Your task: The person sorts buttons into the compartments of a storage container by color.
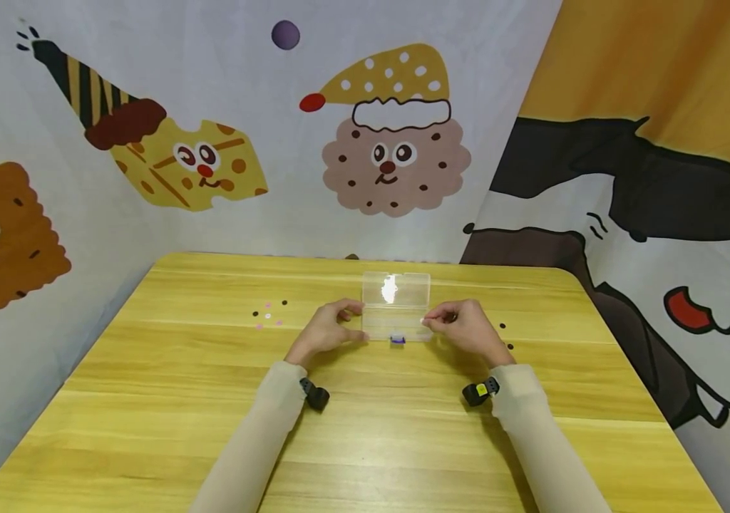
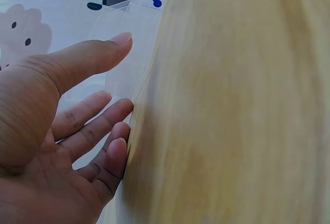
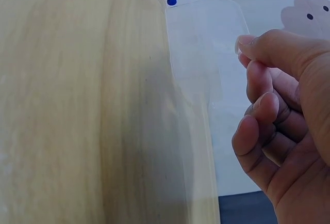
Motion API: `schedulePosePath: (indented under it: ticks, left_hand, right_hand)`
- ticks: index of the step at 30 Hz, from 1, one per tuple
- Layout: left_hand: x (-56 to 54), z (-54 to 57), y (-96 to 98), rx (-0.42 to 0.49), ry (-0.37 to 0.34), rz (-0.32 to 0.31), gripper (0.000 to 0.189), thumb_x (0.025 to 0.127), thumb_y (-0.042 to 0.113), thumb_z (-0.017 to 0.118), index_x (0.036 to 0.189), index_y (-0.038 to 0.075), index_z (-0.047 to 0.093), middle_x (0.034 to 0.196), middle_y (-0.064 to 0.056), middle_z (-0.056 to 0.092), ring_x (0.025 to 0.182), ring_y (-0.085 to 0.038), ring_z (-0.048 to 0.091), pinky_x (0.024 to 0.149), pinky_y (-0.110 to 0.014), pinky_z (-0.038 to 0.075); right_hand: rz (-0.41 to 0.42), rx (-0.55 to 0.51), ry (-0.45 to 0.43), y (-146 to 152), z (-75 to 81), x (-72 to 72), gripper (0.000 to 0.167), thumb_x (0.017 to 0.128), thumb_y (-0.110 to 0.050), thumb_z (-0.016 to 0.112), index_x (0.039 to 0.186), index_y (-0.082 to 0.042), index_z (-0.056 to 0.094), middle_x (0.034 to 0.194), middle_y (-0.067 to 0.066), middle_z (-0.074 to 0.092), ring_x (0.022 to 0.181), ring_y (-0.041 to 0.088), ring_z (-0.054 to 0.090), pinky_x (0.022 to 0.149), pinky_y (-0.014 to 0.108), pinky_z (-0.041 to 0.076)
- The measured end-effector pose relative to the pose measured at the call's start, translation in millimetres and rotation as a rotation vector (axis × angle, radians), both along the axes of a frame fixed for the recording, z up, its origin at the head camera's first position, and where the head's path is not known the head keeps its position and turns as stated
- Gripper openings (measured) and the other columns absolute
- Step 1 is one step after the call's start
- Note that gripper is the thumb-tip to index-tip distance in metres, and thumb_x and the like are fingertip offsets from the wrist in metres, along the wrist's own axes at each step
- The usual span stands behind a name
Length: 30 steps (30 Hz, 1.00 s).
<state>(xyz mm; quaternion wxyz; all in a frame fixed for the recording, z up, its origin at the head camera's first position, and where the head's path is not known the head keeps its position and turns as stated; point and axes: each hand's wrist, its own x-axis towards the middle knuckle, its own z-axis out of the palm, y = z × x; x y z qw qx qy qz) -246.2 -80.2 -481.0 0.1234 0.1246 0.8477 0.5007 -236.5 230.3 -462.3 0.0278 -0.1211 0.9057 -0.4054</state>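
A clear plastic box (image 1: 396, 324) stands on the table with its see-through lid (image 1: 413, 291) raised at the back and a blue latch (image 1: 398, 340) on its front. At the box's left end is my left hand (image 1: 328, 329), thumb by the front corner and relaxed fingers farther back; the left wrist view shows the thumb (image 2: 93, 61) apart from the loosely bent fingers. My right hand (image 1: 468, 329) is at the right end, thumb and index finger pinching a small white piece (image 3: 237, 45) by the box's rim. Its other fingers curl inward.
Several small black, pink and white dots, among them a black one (image 1: 284, 303) and a white one (image 1: 267, 315), lie on the table (image 1: 365, 427) left of the box. Two black dots (image 1: 502, 325) lie beyond the right hand. A cartoon-printed cloth (image 1: 275, 107) hangs behind the table.
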Motion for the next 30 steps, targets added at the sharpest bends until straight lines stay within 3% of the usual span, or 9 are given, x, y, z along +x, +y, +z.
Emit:
schedulePosePath:
  ticks: [12,30]
  left_hand:
    - [-0.1,-0.7,0.9,-0.003,-0.005,0.005,0.063,0.081,0.02,0.089,0.139,0.017,0.062,0.132,-0.002,0.066,0.121,-0.027,0.056,0.108,-0.046,0.047]
    - [-0.8,-2.0,0.1,0.007,-0.003,0.006,0.063,0.081,0.02,0.089,0.139,0.017,0.063,0.132,-0.002,0.066,0.119,-0.026,0.056,0.107,-0.046,0.047]
  right_hand:
    - [0.0,0.007,-0.008,-1.5,2.9,0.8,0.008,0.093,-0.026,0.077,0.095,-0.019,0.08,0.081,0.0,0.07,0.073,0.018,0.059,0.06,0.025,0.049]
    - [0.016,0.037,0.04,6.8,9.3,3.9,0.03,0.091,-0.029,0.08,0.113,-0.009,0.076,0.08,0.001,0.066,0.074,0.018,0.059,0.063,0.024,0.049]
